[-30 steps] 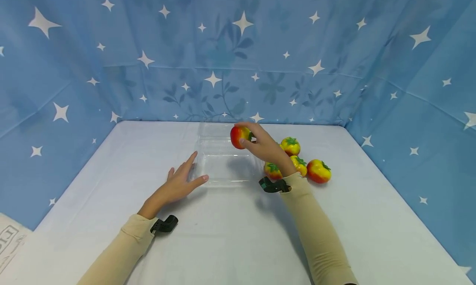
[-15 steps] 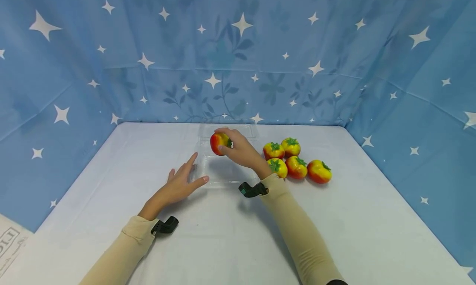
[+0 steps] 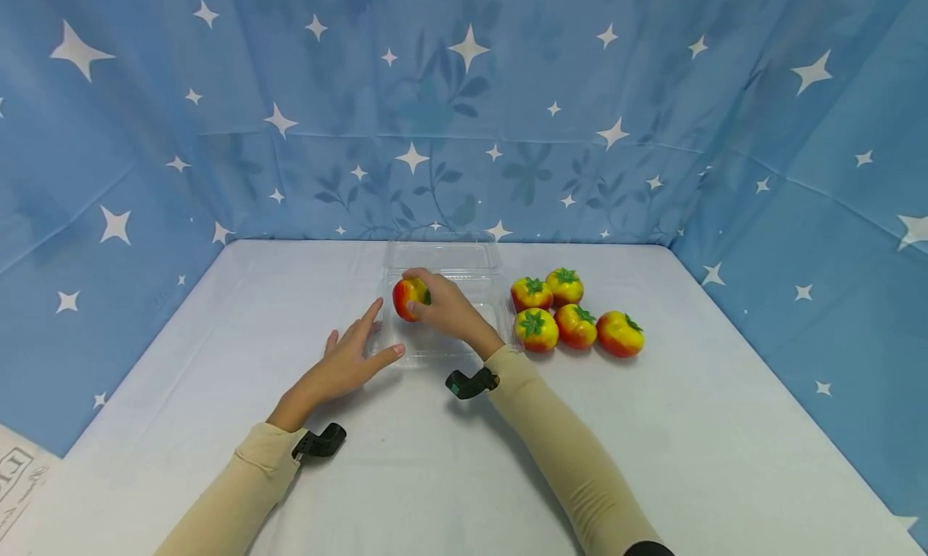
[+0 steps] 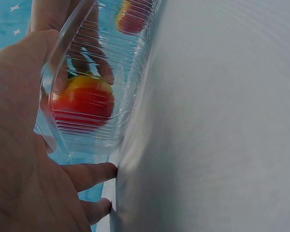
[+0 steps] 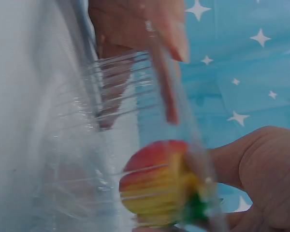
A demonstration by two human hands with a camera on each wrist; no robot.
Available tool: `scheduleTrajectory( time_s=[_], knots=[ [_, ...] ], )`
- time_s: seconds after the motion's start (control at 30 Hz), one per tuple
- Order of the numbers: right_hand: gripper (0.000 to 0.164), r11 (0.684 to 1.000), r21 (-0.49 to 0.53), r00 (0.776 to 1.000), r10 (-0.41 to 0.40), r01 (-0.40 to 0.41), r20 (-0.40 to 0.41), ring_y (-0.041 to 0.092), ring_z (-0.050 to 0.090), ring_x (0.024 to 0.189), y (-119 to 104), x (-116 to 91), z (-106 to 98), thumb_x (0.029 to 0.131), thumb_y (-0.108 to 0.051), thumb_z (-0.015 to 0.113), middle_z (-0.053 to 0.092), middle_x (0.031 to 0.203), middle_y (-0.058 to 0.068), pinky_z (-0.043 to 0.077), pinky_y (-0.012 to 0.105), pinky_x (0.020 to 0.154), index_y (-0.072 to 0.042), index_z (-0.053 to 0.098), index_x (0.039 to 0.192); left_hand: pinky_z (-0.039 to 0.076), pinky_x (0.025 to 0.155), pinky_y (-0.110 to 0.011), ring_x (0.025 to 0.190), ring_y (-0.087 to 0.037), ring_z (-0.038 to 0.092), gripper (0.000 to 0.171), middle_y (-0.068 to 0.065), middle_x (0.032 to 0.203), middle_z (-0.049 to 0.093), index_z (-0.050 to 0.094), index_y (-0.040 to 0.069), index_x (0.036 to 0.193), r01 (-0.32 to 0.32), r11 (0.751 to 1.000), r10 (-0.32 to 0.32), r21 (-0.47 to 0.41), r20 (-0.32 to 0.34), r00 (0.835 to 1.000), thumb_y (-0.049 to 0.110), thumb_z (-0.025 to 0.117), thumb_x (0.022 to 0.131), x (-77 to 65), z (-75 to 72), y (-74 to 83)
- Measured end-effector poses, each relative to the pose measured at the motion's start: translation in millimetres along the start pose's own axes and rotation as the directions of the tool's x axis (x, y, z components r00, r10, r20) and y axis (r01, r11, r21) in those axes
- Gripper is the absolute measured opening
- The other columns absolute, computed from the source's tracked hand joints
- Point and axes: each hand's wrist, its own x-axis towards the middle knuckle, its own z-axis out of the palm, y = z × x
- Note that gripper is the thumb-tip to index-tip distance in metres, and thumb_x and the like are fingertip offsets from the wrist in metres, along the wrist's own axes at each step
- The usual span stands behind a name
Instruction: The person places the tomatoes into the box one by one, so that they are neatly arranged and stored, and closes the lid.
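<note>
In the head view, my right hand (image 3: 453,308) grips a red-and-yellow toy persimmon (image 3: 408,300) between thumb and fingers. It is in the left part of a clear plastic box (image 3: 449,346). Through the ribbed wall, the left wrist view shows the same persimmon (image 4: 84,104) with the right fingers around its top. My left hand (image 3: 346,368) lies at the box's left side, fingers spread and thumb out along the near corner. In the right wrist view, the persimmon (image 5: 152,183) shows behind the clear wall, green leaves toward the palm.
The box's clear lid (image 3: 442,255) lies folded back toward the curtain. Right of the box sit several more toy persimmons, among them a near one (image 3: 536,330) and a rightmost one (image 3: 619,334). A blue starred curtain (image 3: 435,97) surrounds the white table (image 3: 406,475).
My right hand has carried the persimmon left and lower, from over the box's back right to its left part. The left hand has stayed in place.
</note>
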Motion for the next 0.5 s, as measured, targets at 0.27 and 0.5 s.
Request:
scheduleTrajectory(
  time_s=[0.27,0.5],
  knots=[
    [0.051,0.998,-0.059,0.999,-0.038,0.038,0.002,0.036,0.058,0.123,4.6,2.8,9.5,0.103,-0.006,0.069,0.062,0.143,0.019,0.050,0.049,0.110,-0.004,0.056,0.152,-0.006,0.119,-0.077,0.157,-0.044,0.028,0.096,-0.025,0.164,0.043,0.010,0.013,0.173,0.029,0.999,-0.031,0.037,0.031,0.999,0.057,0.060,0.104,-2.9,-5.8,11.3],
    [0.058,0.996,-0.076,0.999,0.037,-0.038,-0.016,0.037,0.059,0.121,-0.2,1.5,12.2,0.104,-0.012,0.071,0.056,0.141,0.025,0.053,0.049,0.108,-0.003,0.050,0.158,-0.007,0.119,-0.077,0.158,-0.045,0.025,0.096,-0.025,0.164,0.043,0.009,0.014,0.174,0.033,0.999,-0.034,0.038,0.033,0.999,0.058,0.059,0.104,-1.6,-5.1,10.4]
  ],
)
